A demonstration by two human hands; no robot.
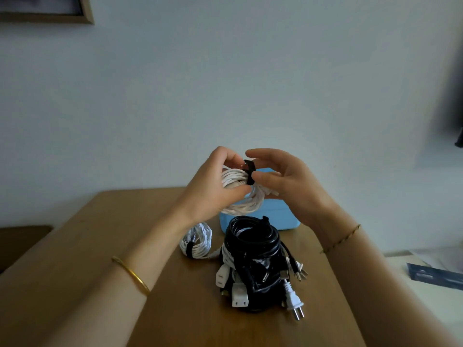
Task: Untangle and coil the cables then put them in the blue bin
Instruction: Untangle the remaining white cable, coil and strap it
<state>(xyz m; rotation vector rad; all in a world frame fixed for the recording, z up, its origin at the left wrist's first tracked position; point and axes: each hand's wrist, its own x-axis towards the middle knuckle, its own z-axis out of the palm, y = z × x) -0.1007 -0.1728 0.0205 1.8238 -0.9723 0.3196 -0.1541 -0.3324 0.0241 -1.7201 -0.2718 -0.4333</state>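
My left hand grips a coiled white cable held up above the table, in front of the blue bin. A black strap wraps the top of that coil, and my right hand pinches the strap with fingertips. On the table below lies a second white coil bound with a black strap. Beside it sits a heap of black cable mixed with white cables and plugs. The bin's inside is hidden by my hands and the coil.
The wooden table ends at a pale wall behind the bin. A dark low surface lies to the left. Papers and a dark blue flat object lie to the right of the table.
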